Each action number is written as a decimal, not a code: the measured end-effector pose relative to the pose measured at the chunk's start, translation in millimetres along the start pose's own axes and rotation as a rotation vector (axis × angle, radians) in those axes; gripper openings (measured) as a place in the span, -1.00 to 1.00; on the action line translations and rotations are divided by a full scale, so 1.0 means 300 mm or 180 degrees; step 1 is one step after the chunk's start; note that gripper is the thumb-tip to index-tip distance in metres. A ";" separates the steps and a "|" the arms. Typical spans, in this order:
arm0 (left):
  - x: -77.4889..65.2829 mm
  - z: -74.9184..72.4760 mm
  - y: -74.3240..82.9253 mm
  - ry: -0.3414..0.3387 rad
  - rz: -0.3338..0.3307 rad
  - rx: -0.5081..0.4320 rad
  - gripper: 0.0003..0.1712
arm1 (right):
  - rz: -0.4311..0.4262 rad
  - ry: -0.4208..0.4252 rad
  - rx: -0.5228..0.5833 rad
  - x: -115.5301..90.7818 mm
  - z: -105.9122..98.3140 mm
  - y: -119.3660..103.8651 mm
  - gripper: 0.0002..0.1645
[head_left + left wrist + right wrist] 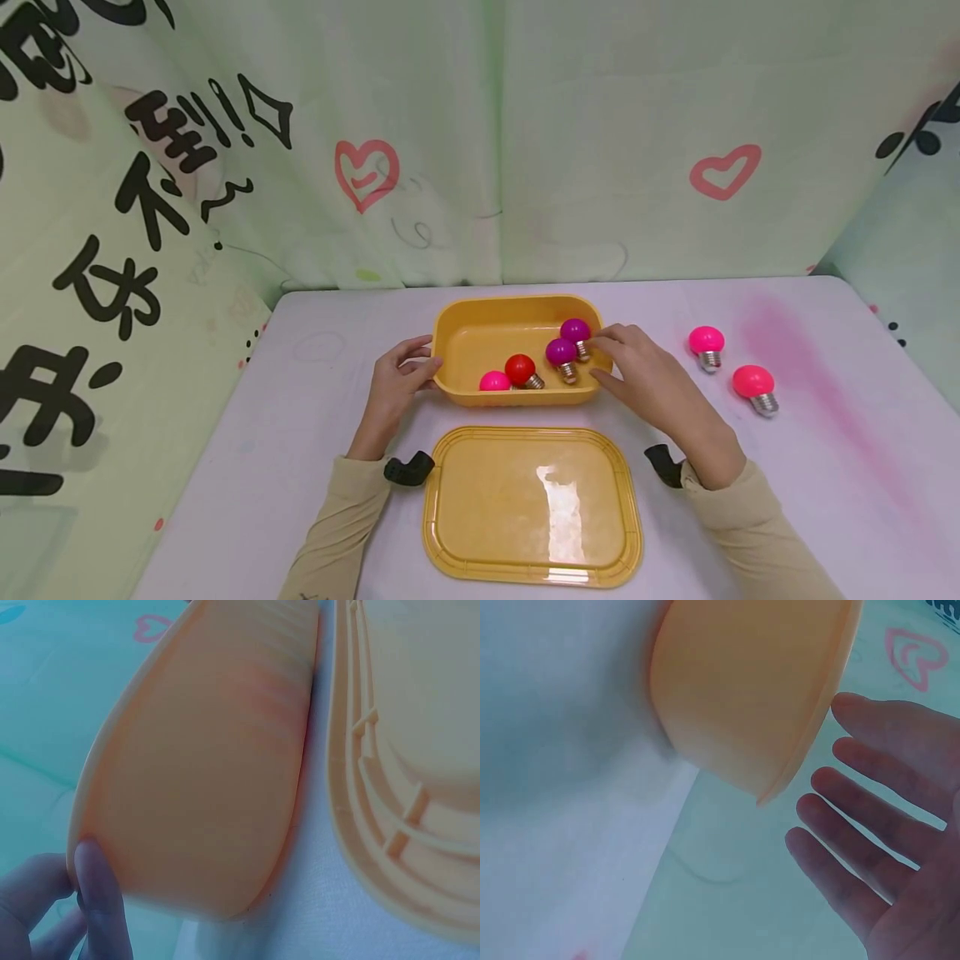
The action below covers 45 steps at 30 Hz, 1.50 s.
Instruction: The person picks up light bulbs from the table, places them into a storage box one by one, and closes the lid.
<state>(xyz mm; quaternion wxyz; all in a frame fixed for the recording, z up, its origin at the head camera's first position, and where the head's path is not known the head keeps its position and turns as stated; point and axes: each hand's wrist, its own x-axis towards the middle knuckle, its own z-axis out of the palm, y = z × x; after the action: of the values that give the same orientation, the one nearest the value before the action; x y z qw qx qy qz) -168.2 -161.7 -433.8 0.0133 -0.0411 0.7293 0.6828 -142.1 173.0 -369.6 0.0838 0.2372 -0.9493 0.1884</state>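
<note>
A yellow plastic box (480,333) lies open side up on the table, with two purple bulbs (561,352), a red bulb (521,368) and a pink bulb (495,381) inside. At its left end my left hand (399,379) pinches the rim, the thumb on the outer wall in the left wrist view. My right hand (648,375) is at the right end, fingers extended and spread over the rim beside the purple bulbs. In the right wrist view its thumb tip (847,705) is right at the rim and nothing is in the palm.
A flat yellow lid (517,500) lies in front of the box, between my forearms. To the right are two more pink bulbs (707,340) on the white-covered table (247,483). Pale green curtains (585,150) with drawn hearts stand behind and at both sides.
</note>
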 end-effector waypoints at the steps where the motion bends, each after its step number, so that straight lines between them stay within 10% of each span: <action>1: 0.000 0.000 0.001 -0.0004 0.0004 -0.0008 -0.50 | 0.0017 -0.0006 -0.0004 -0.004 -0.004 0.005 -0.57; 45: -0.004 0.001 0.001 -0.0005 -0.0018 -0.0057 -0.48 | 0.0252 0.0463 -0.0376 -0.272 -0.096 0.335 -0.52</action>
<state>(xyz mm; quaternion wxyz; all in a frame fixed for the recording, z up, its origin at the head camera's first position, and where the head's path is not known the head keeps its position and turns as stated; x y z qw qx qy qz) -167.2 -161.4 -433.5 0.0154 -0.0427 0.7230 0.6893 -117.3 300.8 -395.3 0.1589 0.1798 -0.9588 0.1519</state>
